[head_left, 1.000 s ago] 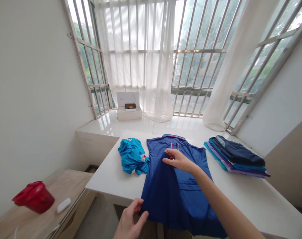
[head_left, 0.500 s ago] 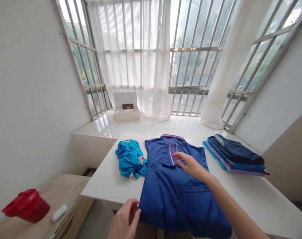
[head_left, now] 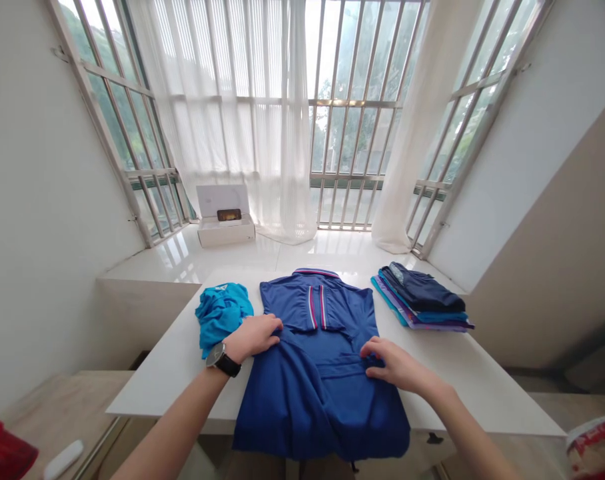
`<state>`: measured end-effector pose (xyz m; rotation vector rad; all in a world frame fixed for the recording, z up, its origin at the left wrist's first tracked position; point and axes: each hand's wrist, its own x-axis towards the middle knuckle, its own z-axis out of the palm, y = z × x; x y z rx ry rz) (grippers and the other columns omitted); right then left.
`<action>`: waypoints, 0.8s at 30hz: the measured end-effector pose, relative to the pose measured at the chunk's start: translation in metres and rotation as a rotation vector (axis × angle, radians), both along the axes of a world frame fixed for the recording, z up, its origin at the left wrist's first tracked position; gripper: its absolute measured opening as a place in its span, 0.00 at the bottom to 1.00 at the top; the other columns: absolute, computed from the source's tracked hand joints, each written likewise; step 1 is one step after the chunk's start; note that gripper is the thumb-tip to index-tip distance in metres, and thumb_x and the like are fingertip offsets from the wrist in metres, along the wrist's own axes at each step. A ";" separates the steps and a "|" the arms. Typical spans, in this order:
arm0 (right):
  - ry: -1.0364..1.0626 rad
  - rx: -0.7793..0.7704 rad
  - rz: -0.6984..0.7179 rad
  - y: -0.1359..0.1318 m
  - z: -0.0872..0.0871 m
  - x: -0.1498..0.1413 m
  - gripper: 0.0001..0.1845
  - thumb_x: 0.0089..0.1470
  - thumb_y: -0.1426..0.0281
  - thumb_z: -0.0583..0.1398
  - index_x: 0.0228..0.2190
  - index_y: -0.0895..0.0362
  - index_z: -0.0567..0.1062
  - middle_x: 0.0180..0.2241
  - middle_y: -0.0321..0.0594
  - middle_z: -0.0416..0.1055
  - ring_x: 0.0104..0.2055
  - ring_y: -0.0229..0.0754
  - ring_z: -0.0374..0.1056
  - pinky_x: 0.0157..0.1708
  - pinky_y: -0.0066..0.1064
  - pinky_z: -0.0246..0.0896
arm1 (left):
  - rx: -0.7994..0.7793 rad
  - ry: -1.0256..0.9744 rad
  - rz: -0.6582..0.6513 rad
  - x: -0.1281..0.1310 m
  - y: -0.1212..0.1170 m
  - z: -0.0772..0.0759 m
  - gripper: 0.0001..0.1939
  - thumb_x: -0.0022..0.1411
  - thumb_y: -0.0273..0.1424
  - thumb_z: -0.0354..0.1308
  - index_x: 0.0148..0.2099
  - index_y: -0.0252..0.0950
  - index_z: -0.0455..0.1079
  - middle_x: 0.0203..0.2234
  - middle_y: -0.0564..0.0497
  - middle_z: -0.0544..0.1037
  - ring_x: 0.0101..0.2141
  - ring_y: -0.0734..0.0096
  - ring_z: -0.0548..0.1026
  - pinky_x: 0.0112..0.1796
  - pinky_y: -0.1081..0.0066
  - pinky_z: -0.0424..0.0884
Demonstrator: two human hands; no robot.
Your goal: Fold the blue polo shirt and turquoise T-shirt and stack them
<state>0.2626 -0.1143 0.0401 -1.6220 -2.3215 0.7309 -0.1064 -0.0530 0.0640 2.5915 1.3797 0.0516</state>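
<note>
A navy-blue polo shirt (head_left: 327, 407) lies spread face down on the white table, its lower part hanging over the front edge. Its sleeves are folded inward, so their striped cuffs stand side by side in the middle. At the shirt's left side, my left hand (head_left: 255, 335), with a watch (head_left: 222, 360) on the wrist, has its fingers closed on the fabric. Across from it, my right hand (head_left: 395, 363) rests at the right side, thumb and fingers apart against the cloth. A crumpled bright-blue garment (head_left: 222, 310) lies beside my left hand.
A stack of folded clothes (head_left: 422, 293) sits on the table (head_left: 462, 380) at the right. Farther back, an open white box (head_left: 226, 233) with a phone (head_left: 229, 215) stands on the sill. A red container (head_left: 5, 450) is at the lower left.
My left hand has moved up from the shirt's lower left corner to its left side. My right hand has left the cuffs for the right side. The view has turned right.
</note>
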 end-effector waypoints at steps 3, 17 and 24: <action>-0.019 0.008 -0.010 0.003 -0.004 0.001 0.08 0.49 0.64 0.64 0.33 0.52 0.76 0.39 0.40 0.72 0.42 0.47 0.68 0.45 0.38 0.63 | 0.000 0.010 0.013 -0.005 0.004 -0.008 0.12 0.63 0.33 0.58 0.49 0.41 0.72 0.44 0.47 0.77 0.44 0.59 0.77 0.43 0.67 0.70; 0.091 0.085 -0.125 0.024 0.010 0.039 0.15 0.56 0.54 0.56 0.28 0.52 0.68 0.25 0.34 0.69 0.29 0.41 0.63 0.32 0.34 0.57 | 0.035 0.015 0.117 -0.019 0.007 -0.008 0.07 0.65 0.36 0.55 0.43 0.41 0.70 0.37 0.48 0.79 0.38 0.60 0.77 0.37 0.70 0.67; 0.053 0.122 -0.167 0.029 -0.032 0.043 0.19 0.53 0.51 0.58 0.33 0.54 0.73 0.35 0.43 0.74 0.34 0.45 0.68 0.38 0.37 0.63 | 0.076 0.060 0.181 -0.013 0.002 -0.010 0.09 0.66 0.35 0.54 0.45 0.40 0.72 0.42 0.46 0.80 0.44 0.56 0.78 0.42 0.64 0.69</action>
